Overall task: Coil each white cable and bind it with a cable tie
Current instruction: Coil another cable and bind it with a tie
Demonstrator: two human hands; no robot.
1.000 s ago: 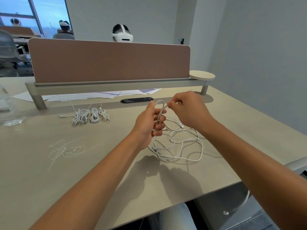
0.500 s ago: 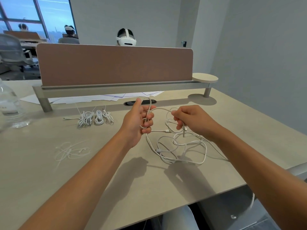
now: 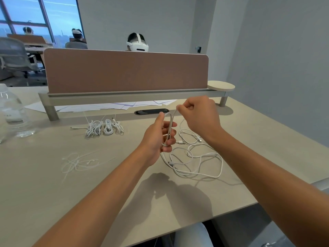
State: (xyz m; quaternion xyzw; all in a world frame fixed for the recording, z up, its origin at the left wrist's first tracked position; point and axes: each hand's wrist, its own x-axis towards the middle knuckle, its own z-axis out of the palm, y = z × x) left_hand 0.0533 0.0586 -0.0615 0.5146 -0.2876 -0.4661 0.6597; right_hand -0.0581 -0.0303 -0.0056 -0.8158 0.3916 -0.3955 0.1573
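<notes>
A long white cable (image 3: 199,164) lies in loose loops on the desk right of centre. My left hand (image 3: 161,135) grips a narrow upright loop of this cable, fingers curled round it. My right hand (image 3: 197,114) is raised just above and to the right, pinching the cable's strand near the top of that loop. Three coiled white cables (image 3: 104,127) lie side by side further back on the left. A small heap of thin white cable ties (image 3: 80,162) lies on the desk at the left.
A brown divider screen (image 3: 124,72) on a low shelf crosses the back of the desk, with papers (image 3: 106,106) under it and a dark cable slot (image 3: 151,111) in front. A clear water bottle (image 3: 12,113) stands at far left. A person wearing a headset sits behind the screen.
My right hand has risen from the loose loops and come back up to the loop top, bringing a strand along. My left hand keeps its hold on the loop.
</notes>
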